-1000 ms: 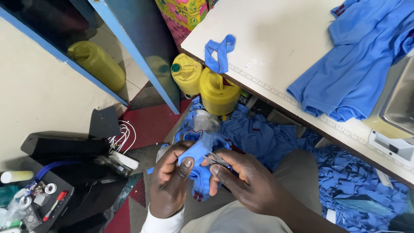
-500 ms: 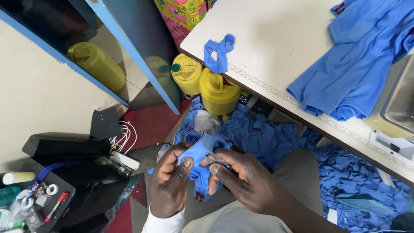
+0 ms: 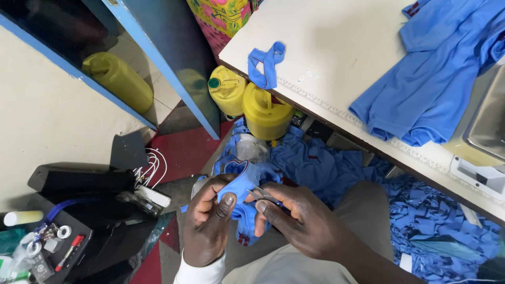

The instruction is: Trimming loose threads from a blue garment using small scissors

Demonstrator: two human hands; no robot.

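Holding as half a second ago: your left hand (image 3: 208,223) pinches the small blue fabric piece (image 3: 243,184) between thumb and fingers above your lap, unmoved. Your right hand (image 3: 297,221) stays closed around the small metal snips (image 3: 263,195), tips at the fabric. Yellow jerrycans (image 3: 265,113) and blue garment pile (image 3: 321,163) below: unchanged.

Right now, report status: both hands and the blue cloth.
Left hand pinching blue cloth piece. Right hand holding small metal snips at the cloth. Blue garments heaped on floor beneath; nothing between the hands.
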